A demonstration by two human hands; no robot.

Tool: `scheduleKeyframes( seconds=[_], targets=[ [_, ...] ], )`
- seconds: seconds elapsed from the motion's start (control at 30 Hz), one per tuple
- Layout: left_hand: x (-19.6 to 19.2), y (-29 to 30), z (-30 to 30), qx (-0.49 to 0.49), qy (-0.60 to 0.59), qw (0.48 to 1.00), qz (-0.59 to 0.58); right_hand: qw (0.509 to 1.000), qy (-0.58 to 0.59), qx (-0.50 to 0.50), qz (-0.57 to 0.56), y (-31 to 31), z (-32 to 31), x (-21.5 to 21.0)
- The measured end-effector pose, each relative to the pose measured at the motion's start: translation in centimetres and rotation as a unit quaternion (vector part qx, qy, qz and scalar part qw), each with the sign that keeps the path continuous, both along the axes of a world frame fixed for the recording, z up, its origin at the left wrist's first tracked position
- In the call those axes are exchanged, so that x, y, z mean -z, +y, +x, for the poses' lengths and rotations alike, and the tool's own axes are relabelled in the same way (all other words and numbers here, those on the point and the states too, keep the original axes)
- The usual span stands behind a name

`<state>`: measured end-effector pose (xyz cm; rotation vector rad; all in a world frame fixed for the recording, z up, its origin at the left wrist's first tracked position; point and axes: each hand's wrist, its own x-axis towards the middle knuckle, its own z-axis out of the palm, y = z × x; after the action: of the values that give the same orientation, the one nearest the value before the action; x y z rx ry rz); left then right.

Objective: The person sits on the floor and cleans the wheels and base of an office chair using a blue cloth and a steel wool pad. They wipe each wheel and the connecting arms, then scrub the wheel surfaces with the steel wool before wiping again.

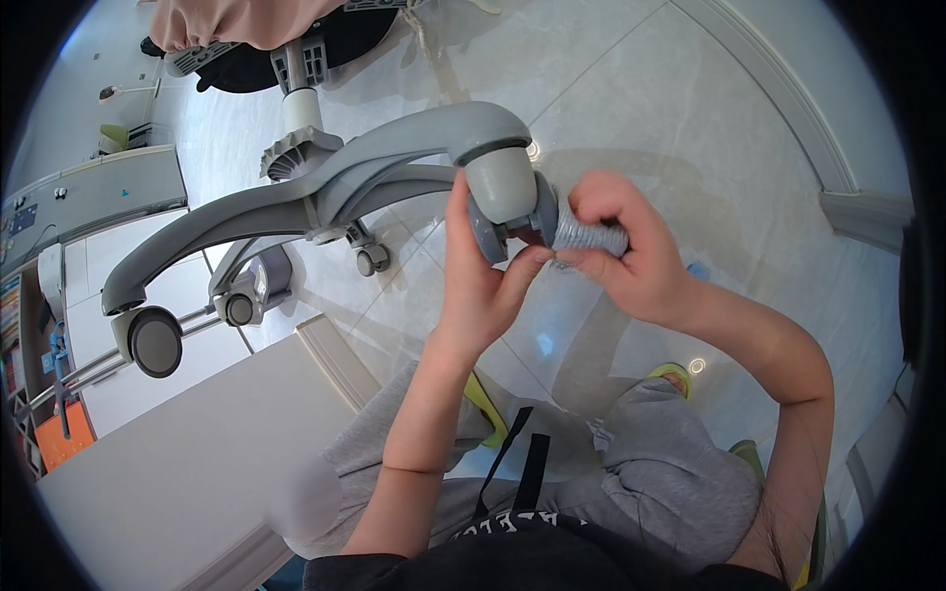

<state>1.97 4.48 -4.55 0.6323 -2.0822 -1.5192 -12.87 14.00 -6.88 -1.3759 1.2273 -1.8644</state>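
A grey swivel-chair base (394, 138) is raised in front of me, one leg's caster (501, 187) toward me. My left hand (475, 286) is against the caster from below left, fingers up along its side and thumb bent toward its underside. In the closed fingers of my right hand (636, 246) is a light grey ribbed piece (587, 234), like a bunched knitted sleeve. It touches the caster's right side; whether it goes around the wheel is hidden. The fingertips of both hands nearly meet below the caster.
The chair's other casters (156, 342) hang at left. Pink fabric (241, 22) covers the seat at the top. A pale panel (217, 414) stands at lower left, with a shelf (20, 345) beyond it. Below are my grey trousers (680, 453) and yellow-green slippers (485, 409) on glossy tiles.
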Motion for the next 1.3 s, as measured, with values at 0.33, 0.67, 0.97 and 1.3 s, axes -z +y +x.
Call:
scheduleKeyframes(
  seconds=[0.33,0.67,0.97,1.3],
  targets=[
    [0.1,0.5,-0.2,-0.032,-0.01,0.999,-0.01,0.986,-0.091,-0.004,0.139,-1.7,-0.5,-3.9],
    [0.4,0.1,-0.2,-0.013,-0.021,0.996,-0.091,0.991,-0.04,-0.003,0.126,-0.1,0.5,-1.6],
    [0.5,0.2,0.0,-0.026,-0.039,0.995,-0.084,0.964,-0.18,-0.082,0.179,-0.9,-0.8,-3.0],
    [0.1,-0.2,0.0,-0.01,-0.005,0.999,-0.03,0.955,-0.177,-0.151,0.183,0.3,0.1,-0.9]
  ],
)
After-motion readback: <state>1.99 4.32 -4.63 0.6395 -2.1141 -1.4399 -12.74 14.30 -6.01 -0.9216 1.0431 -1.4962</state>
